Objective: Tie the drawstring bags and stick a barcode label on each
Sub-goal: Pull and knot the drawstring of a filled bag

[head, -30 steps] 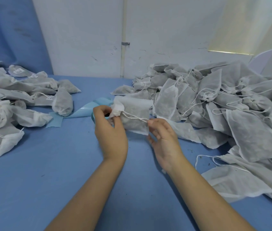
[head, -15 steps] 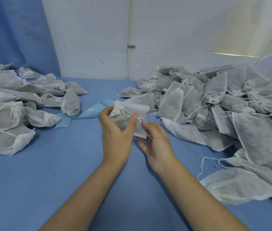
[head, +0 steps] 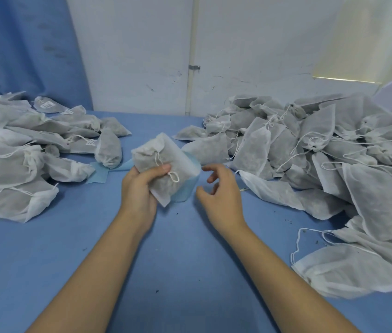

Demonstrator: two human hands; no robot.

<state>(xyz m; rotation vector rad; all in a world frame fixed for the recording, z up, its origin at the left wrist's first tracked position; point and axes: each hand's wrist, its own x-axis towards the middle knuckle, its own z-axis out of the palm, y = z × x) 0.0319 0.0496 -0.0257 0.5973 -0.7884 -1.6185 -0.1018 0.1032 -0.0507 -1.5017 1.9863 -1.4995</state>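
Observation:
My left hand (head: 139, 188) grips a white drawstring bag (head: 163, 164) with dark filling, thumb across its front, held above the blue table. The bag's mouth is cinched and its knotted string (head: 173, 176) hangs down the front. My right hand (head: 221, 191) hovers just right of the bag with fingers loosely curled, holding nothing. A light blue strip of label backing (head: 187, 191) lies on the table under the bag and runs off to the left.
A large heap of unlabelled bags (head: 310, 150) with loose strings fills the right side. A pile of bags with barcode labels (head: 21, 150) lies at the left. The blue table (head: 94, 236) runs to a white wall with a vertical pipe (head: 191, 68).
My right hand has let go of the string and drawn away to the right. My left hand has turned the bag so the tied string faces up.

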